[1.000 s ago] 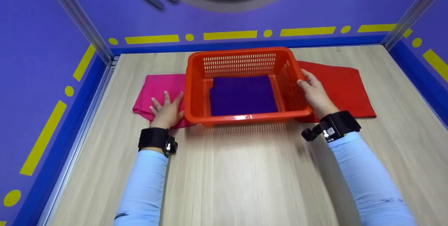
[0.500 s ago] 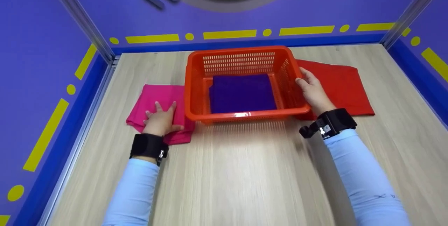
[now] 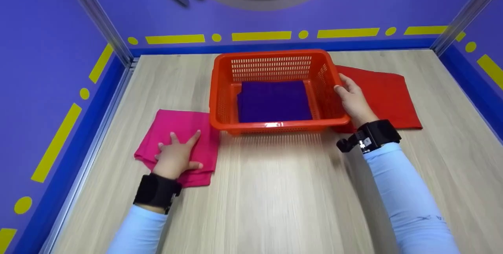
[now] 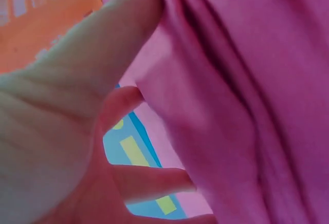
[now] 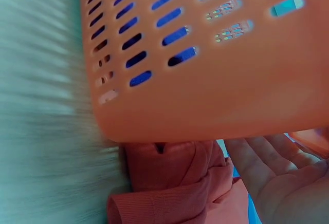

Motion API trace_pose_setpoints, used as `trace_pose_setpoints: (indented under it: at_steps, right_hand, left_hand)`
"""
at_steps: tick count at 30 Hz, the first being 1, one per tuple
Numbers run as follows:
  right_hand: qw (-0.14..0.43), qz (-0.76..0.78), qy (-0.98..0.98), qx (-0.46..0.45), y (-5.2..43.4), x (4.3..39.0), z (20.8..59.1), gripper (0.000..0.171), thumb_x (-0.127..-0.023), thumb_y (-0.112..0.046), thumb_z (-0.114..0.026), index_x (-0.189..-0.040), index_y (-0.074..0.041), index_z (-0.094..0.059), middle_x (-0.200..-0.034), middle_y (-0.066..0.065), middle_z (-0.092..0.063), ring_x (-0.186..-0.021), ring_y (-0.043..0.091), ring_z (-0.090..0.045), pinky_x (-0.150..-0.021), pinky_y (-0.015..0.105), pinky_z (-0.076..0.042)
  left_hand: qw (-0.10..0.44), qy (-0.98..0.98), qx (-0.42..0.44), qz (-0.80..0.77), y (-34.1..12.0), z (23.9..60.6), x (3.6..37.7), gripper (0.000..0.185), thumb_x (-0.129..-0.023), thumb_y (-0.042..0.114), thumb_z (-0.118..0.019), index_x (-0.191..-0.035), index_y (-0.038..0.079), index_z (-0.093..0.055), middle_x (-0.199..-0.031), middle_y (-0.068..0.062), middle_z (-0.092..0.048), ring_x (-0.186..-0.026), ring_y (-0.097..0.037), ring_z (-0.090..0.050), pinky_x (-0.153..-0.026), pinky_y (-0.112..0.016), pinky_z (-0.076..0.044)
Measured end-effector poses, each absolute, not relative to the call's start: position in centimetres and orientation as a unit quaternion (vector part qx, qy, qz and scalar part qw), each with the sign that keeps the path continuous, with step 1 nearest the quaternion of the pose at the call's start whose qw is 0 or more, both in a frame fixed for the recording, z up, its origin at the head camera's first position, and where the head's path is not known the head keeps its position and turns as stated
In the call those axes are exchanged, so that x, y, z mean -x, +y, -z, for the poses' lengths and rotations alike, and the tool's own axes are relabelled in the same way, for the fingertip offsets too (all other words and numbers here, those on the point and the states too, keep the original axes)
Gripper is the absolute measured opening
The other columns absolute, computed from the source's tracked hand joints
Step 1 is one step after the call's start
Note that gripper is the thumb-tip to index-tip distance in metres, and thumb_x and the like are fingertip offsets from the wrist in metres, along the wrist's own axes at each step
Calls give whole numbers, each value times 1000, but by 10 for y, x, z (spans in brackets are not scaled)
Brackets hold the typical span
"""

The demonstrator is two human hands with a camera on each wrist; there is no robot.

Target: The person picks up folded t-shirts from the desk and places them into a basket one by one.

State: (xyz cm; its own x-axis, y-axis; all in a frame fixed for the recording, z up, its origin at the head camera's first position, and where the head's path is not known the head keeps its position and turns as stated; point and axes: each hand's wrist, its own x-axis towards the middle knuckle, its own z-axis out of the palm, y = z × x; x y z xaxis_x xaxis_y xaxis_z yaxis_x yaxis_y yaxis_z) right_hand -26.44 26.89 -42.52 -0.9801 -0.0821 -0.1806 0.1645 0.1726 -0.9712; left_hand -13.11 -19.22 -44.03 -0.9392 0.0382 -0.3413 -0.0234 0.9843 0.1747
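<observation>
My left hand (image 3: pixel 176 155) lies flat with spread fingers on a folded pink cloth (image 3: pixel 178 126) on the wooden table, left of an orange plastic basket (image 3: pixel 275 126). The left wrist view shows my fingers (image 4: pixel 77 80) pressed against the pink cloth (image 4: pixel 241 95). My right hand (image 3: pixel 351 98) grips the basket's right rim. A folded purple cloth (image 3: pixel 274 100) lies inside the basket. A red cloth (image 3: pixel 383 94) lies right of the basket, partly under it. The right wrist view shows the slotted basket wall (image 5: pixel 205 70), the red cloth (image 5: pixel 169 188) below it and my palm (image 5: pixel 277 178).
Purple walls with yellow markings (image 3: pixel 259 35) enclose the wooden table (image 3: pixel 275 191) on three sides. A metal rail (image 3: pixel 94 136) runs along the table's left edge. Both forearms wear light blue sleeves and black wrist straps.
My left hand has dragged the pink cloth toward me and to the left, out from beside the basket. The right hand has stayed on the basket's rim.
</observation>
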Motion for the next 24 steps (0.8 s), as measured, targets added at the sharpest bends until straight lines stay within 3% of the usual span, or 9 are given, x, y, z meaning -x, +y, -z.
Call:
trace_pose_setpoints:
  at_steps: [4, 9, 16, 24]
  right_hand:
    - [95, 639, 763, -32, 269, 265, 424, 63, -110, -27, -39, -165, -18, -8, -165, 10, -25, -145, 29, -35, -117, 50, -33]
    - [95, 633, 768, -35, 269, 266, 423, 63, -110, -27, -39, -165, -19, -9, -166, 9, -25, -145, 27, -34, -117, 49, -33]
    - [95, 631, 769, -42, 269, 266, 421, 62, -110, -28, -38, -165, -21, -9, -166, 8, -24, -146, 28, -33, -118, 49, -32]
    - [103, 641, 759, -44, 266, 264, 422, 61, -111, -27, -37, -165, -22, -10, -166, 7, -24, -147, 28, -31, -119, 51, -29]
  left_hand:
    - [176, 981, -18, -78, -191, 441, 113, 100, -78, 39, -87, -160, 18, -33, -146, -54, -21, -124, -79, -26, -76, -84, -40]
    - [165, 984, -43, -49, -187, 441, 88, 99, -74, 42, -89, -157, 20, -39, -144, -52, -30, -117, -79, -36, -77, -77, -47]
    - [123, 988, -94, -12, -178, 442, 72, 99, -68, 46, -91, -152, 17, -48, -136, -50, -42, -121, -66, -47, -85, -71, -50]
    - [130, 984, -125, -3, -150, 442, 59, 100, -67, 49, -90, -152, 15, -49, -136, -51, -42, -101, -62, -61, -89, -74, -47]
